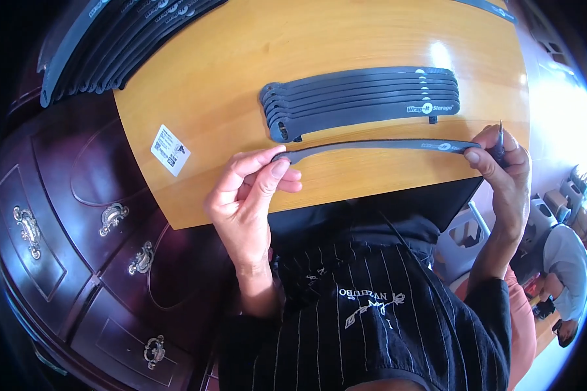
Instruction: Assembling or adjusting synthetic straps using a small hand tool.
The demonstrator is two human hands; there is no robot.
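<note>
Nearest the camera is the person's own striped black apron [365, 313], and just beyond it both hands hold one dark grey strap [378, 147] stretched flat along the near part of the wooden worktop [228, 85]. The left hand [248, 195] pinches the narrow buckle end between thumb and forefinger, the other fingers curled loosely beneath; the right hand [505, 176] pinches the printed end with thumb against forefinger, and a thin pointed tool [500, 140] sticks up from that same grip. By the look of it, the step in hand is laying this single strap out straight, parallel to the ones already set down; the next move would seem to call for keeping it taut and level while bringing it up against the near edge of the row, ends lined up. Just beyond lies that row [362, 101], overlapping like shingles, about eight straps, though the overlap makes an exact count uncertain. A white sticker [170, 150] lies alone on the worktop to the left. Farthest off, at the upper left, a second, larger stack of straps [120, 42] hangs over the worktop's edge, too crowded to count. The dark cabinet [78, 215] to the left shows four brass handles.
</note>
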